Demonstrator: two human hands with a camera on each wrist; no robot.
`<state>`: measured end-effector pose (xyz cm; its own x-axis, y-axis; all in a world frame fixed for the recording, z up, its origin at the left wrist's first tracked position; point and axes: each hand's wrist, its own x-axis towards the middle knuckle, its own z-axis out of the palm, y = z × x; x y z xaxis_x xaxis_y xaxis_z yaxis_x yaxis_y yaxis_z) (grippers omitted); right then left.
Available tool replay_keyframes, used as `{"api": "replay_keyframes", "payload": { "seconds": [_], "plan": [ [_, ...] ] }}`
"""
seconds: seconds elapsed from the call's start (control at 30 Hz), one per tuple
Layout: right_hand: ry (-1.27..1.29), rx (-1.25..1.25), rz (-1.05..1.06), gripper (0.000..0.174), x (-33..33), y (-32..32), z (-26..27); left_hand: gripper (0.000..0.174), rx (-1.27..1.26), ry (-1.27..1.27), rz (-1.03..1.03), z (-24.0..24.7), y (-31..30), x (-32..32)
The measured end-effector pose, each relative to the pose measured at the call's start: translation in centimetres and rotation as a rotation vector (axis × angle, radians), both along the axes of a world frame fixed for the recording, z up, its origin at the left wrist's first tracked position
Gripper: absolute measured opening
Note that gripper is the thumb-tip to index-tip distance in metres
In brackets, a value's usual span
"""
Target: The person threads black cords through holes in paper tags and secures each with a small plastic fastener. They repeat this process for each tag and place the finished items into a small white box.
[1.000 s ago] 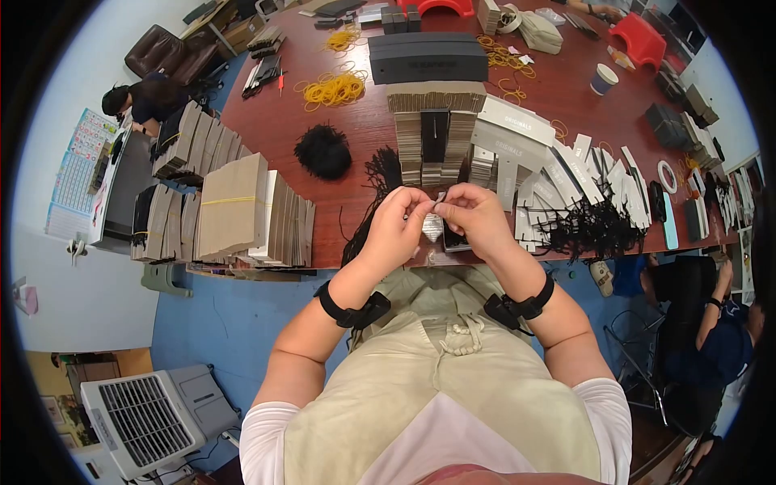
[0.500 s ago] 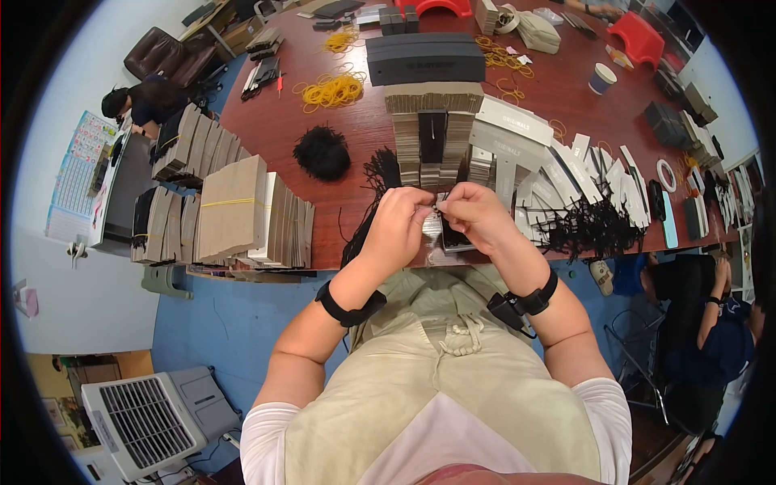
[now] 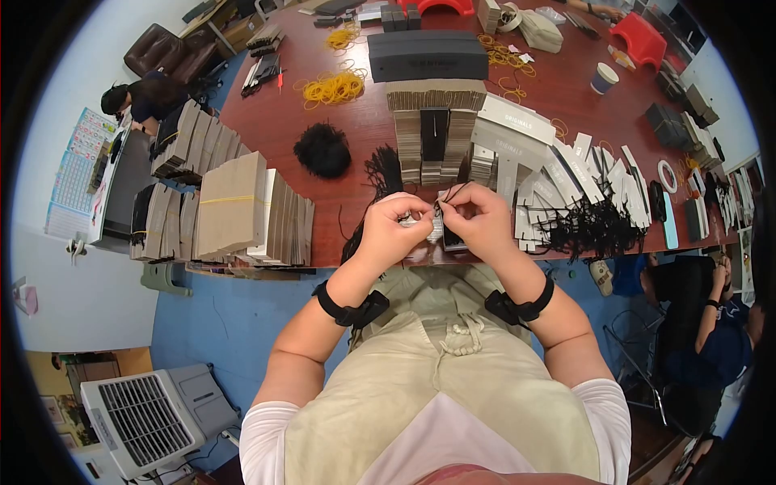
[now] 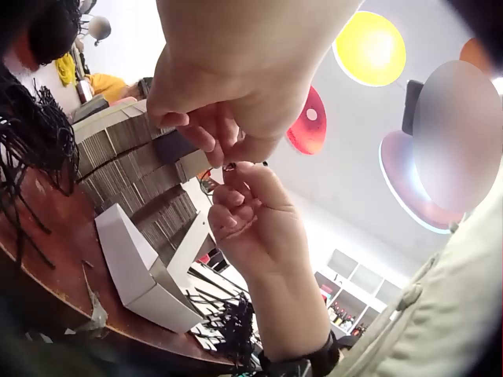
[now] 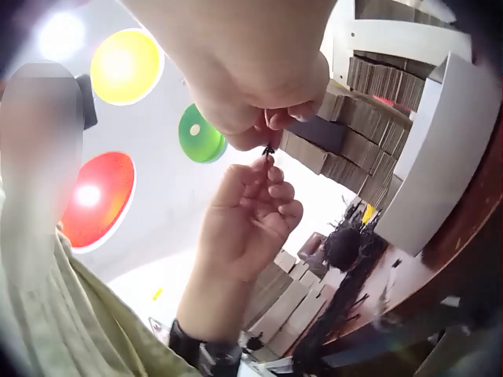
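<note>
Close together over the near table edge, my left hand [image 3: 394,229] and right hand [image 3: 480,220] pinch a short piece of thin black cord [image 5: 268,149] between thumb and fingers. A small dark knot or loop of it shows between the fingertips in the right wrist view; most of the cord is hidden by the fingers. A loose strand rises over the right fingers in the head view. Below the hands stands a narrow white box [image 4: 130,255]. A bundle of black cords [image 3: 381,171] lies beside the left hand.
Tall stacks of grey-brown card pieces [image 3: 408,133] rise just beyond the hands. White printed tags [image 3: 558,174] with black cords [image 3: 594,230] fan out on the right. More card stacks [image 3: 230,210] stand left. Yellow rubber bands [image 3: 334,89] and a black cord ball [image 3: 322,151] lie farther back.
Both hands have shifted slightly, the fingertips parting a little and the hands lowering toward me. A black strand now shows above the right fingers.
</note>
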<state>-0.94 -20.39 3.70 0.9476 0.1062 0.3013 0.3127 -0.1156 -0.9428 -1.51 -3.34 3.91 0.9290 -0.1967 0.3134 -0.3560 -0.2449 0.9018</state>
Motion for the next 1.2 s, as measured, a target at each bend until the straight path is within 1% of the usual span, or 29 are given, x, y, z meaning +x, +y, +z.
{"api": "replay_keyframes", "payload": {
  "seconds": [0.1, 0.2, 0.3, 0.33, 0.4, 0.43, 0.6, 0.7, 0.8, 0.9, 0.93, 1.03, 1.07, 1.1, 1.17, 1.2],
  "plan": [
    [-0.546, -0.28, -0.098, 0.009, 0.3, -0.1, 0.7, 0.006, 0.041, -0.182, 0.003, 0.3, -0.4, -0.3],
    [-0.511, -0.199, -0.091, 0.009, -0.1, 0.0, 1.1, 0.008, 0.026, -0.086, -0.068, 0.8, 0.0, -0.3],
    [-0.086, 0.137, 0.05, 0.01, -0.4, -0.1, 0.4, 0.012, -0.494, 0.447, -0.101, 0.2, 0.0, 0.0],
    [-0.071, 0.153, 0.066, 0.01, -0.4, -0.1, 0.3, 0.014, -0.502, 0.42, -0.132, 0.4, -0.2, 0.1],
    [-0.041, 0.184, 0.098, 0.01, -0.2, -0.1, 0.3, 0.013, -0.558, 0.557, -0.171, 0.0, 0.2, 0.1],
    [-0.054, 0.149, 0.104, 0.009, -0.2, -0.1, 0.3, 0.013, -0.585, 0.625, -0.191, -0.2, 0.3, 0.2],
    [-0.133, 0.004, 0.109, 0.01, -0.5, -0.3, 0.6, 0.013, -0.615, 0.676, -0.208, -0.9, 0.7, 0.2],
    [-0.178, 0.039, 0.063, 0.009, -0.3, 0.0, 0.4, 0.011, -0.58, 0.675, -0.182, -0.7, 0.7, 0.2],
    [-0.143, 0.054, 0.075, 0.009, -0.1, 0.1, -0.1, 0.008, -0.469, 0.591, -0.144, -0.3, 0.8, 0.1],
    [0.116, 0.374, 0.156, 0.008, 0.7, 0.1, -0.7, 0.009, -0.396, 0.481, -0.118, 0.3, 0.7, 0.0],
    [0.388, 0.32, 0.18, 0.008, 0.8, -1.1, -0.2, 0.009, -0.382, 0.446, -0.112, 0.4, 0.7, 0.0],
    [0.211, -0.071, -0.048, 0.008, 0.7, -1.5, 1.1, 0.009, -0.24, 0.24, -0.07, 0.3, 0.8, 0.2],
    [-0.008, -0.294, -0.18, 0.01, 0.3, -1.5, 1.9, 0.008, -0.22, 0.256, -0.078, 0.3, 1.0, 0.3],
    [-0.004, -0.249, -0.092, 0.009, 0.2, -1.6, 2.0, 0.007, -0.201, 0.271, -0.087, 0.3, 1.2, 0.3],
    [0.004, -0.156, 0.083, 0.013, 0.2, -1.8, 2.2, 0.007, -0.177, 0.284, -0.103, 0.4, 1.4, 0.4],
    [0.189, -0.055, 0.185, 0.017, 0.1, -1.8, 2.6, 0.007, -0.174, 0.282, -0.113, 0.5, 1.4, 0.4]
  ]
}}
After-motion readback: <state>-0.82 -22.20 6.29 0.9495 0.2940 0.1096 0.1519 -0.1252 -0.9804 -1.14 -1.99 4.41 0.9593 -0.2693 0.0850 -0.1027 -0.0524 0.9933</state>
